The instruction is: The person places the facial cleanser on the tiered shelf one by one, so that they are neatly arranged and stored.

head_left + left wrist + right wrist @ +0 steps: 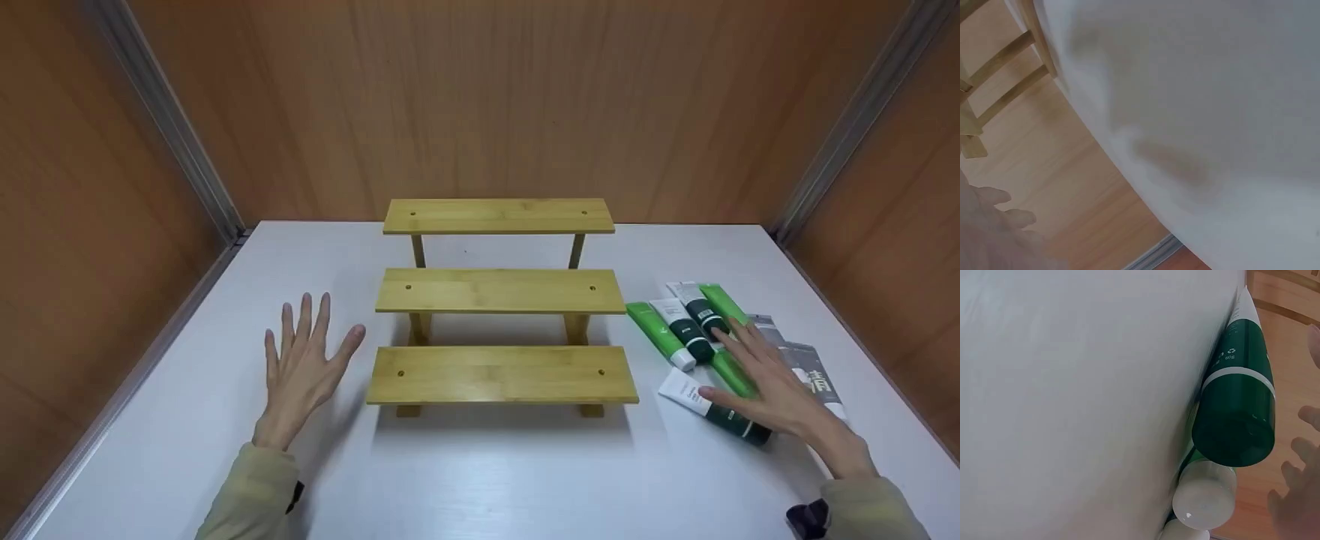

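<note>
My left hand (300,373), fingers spread, is above the white table left of a three-tier wooden stand (502,375). Over a group of squeeze tubes on the right is my right hand (772,382), fingers spread and holding nothing. Nearest its thumb lies a white and dark green tube (739,421), which the right wrist view shows with its dark cap (1235,433) toward the camera. Farther back are two more white and dark green tubes, bright green tubes such as the one beside the stand (654,330), and grey tubes (814,367) partly hidden by the hand.
Wood-grain panels (487,97) wall the table (495,480) at the back and both sides, with grey metal strips (180,120) at the corners. The stand's steps rise toward the back panel. White caps (1204,495) of other tubes show beyond the dark one.
</note>
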### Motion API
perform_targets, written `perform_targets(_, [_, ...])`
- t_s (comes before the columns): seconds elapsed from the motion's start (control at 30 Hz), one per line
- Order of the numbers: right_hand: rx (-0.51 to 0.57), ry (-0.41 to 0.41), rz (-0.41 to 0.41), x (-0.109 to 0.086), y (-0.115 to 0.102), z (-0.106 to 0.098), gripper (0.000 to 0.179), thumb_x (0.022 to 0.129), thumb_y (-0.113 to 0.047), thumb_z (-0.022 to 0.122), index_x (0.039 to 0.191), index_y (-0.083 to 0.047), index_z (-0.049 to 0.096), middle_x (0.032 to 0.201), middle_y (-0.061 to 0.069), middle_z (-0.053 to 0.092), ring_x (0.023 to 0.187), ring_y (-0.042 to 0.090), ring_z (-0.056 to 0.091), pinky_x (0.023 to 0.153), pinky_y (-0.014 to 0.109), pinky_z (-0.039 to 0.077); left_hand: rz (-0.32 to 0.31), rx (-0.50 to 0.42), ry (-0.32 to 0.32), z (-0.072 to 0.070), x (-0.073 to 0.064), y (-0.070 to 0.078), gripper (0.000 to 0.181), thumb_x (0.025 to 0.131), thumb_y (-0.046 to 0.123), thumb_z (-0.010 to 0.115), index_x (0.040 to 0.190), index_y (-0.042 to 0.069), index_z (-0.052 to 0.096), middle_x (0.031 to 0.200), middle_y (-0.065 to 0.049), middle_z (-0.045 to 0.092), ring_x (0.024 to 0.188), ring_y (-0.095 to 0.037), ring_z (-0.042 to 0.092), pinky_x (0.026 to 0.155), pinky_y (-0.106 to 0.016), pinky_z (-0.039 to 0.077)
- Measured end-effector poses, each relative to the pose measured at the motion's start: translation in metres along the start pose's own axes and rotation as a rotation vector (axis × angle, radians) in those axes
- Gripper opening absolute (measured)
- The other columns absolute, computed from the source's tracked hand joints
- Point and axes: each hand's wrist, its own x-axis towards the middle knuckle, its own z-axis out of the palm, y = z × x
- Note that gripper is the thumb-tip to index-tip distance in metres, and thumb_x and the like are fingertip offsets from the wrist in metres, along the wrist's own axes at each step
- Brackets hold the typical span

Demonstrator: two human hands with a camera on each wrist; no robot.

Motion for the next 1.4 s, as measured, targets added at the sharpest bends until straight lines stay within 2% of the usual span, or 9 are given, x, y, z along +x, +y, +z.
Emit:
perform_targets(0.17, [0.097,-0.032,-0.034,-0.005,-0.001,0.002,0.095,0.083,-0.042,0.081,0.158,-0.013,0.03,0.167,0.023,0.017,0.149,0.056,0.016,0.104,0.084,0.02,0.006,-0.168,-0.039,0.002,-0.004,0.011,0.085,0.1,0.063,0.038,0.163,0.016,0.005,0.17,-0.015,-0.002,0.157,-0.037,-0.014,0.126,-0.061,-0.012])
perform_targets(0.27, [0.131,-0.045,-0.04,-0.006,-0.002,0.003,0.093,0.08,-0.039,0.085,0.154,-0.011,0.036,0.162,0.026,0.026,0.145,0.057,0.024,0.106,0.082,0.024,0.003,-0.307,-0.053,0.006,-0.007,0.015,0.082,0.101,0.059,0.042,0.163,0.021,0.006,0.171,-0.013,0.003,0.158,-0.037,-0.007,0.126,-0.064,-0.002])
perform_targets(0.43, [0.167,-0.08,-0.028,-0.007,-0.004,0.002,0.088,0.076,-0.033,0.088,0.149,-0.01,0.044,0.153,0.026,0.042,0.14,0.056,0.036,0.109,0.074,0.032,-0.005,-0.524,-0.072,0.013,-0.009,0.02,0.078,0.102,0.053,0.049,0.163,0.026,0.008,0.166,-0.018,0.024,0.155,-0.042,0.018,0.124,-0.065,0.017])
perform_targets(0.63, [0.229,-0.158,-0.016,-0.003,-0.003,0.002,0.081,0.079,-0.026,0.087,0.146,-0.005,0.047,0.147,0.025,0.049,0.131,0.052,0.051,0.107,0.056,0.046,0.026,-0.738,-0.08,0.019,-0.009,0.021,0.071,0.102,0.034,0.059,0.161,0.018,0.022,0.141,-0.023,0.059,0.137,-0.037,0.053,0.12,-0.055,0.037])
perform_targets(0.73, [0.234,-0.188,-0.011,-0.003,-0.002,0.001,0.077,0.08,-0.026,0.085,0.144,-0.004,0.049,0.144,0.024,0.052,0.124,0.043,0.059,0.104,0.048,0.052,0.016,-0.793,-0.101,0.021,-0.008,0.021,0.064,0.102,0.029,0.062,0.156,0.012,0.033,0.129,-0.021,0.067,0.125,-0.03,0.063,0.113,-0.045,0.048])
perform_targets(0.87, [0.221,-0.197,-0.031,-0.002,0.001,0.001,0.071,0.08,-0.027,0.085,0.14,-0.005,0.053,0.133,0.019,0.061,0.111,0.009,0.062,0.097,0.023,0.055,-0.033,-0.852,-0.149,0.021,-0.007,0.02,0.055,0.101,0.025,0.063,0.149,0.005,0.045,0.124,-0.017,0.07,0.115,-0.02,0.068,0.105,-0.035,0.054])
perform_targets(0.97, [0.204,-0.196,-0.053,-0.001,0.002,0.0,0.07,0.081,-0.029,0.084,0.14,-0.004,0.055,0.126,0.016,0.064,0.103,-0.006,0.056,0.091,0.014,0.051,-0.065,-0.883,-0.182,0.02,-0.007,0.019,0.053,0.1,0.021,0.064,0.146,0.001,0.047,0.125,-0.019,0.069,0.113,-0.017,0.069,0.103,-0.032,0.055])
perform_targets(1.13, [0.15,-0.197,-0.034,0.0,0.001,0.001,0.071,0.081,-0.032,0.084,0.14,-0.006,0.056,0.124,0.013,0.065,0.1,-0.004,0.056,0.087,0.017,0.052,-0.087,-0.896,-0.238,0.021,-0.005,0.015,0.055,0.097,0.019,0.068,0.144,-0.003,0.049,0.126,-0.021,0.069,0.109,-0.016,0.07,0.097,-0.026,0.056])
perform_targets(1.4, [0.125,-0.218,-0.001,0.002,0.001,0.002,0.068,0.08,-0.033,0.084,0.136,-0.004,0.059,0.116,0.009,0.066,0.094,-0.002,0.055,0.08,0.017,0.05,-0.133,-0.961,-0.313,0.021,0.003,0.009,0.057,0.094,0.016,0.071,0.141,-0.007,0.05,0.111,-0.012,0.075,0.098,-0.012,0.072,0.087,-0.02,0.058])
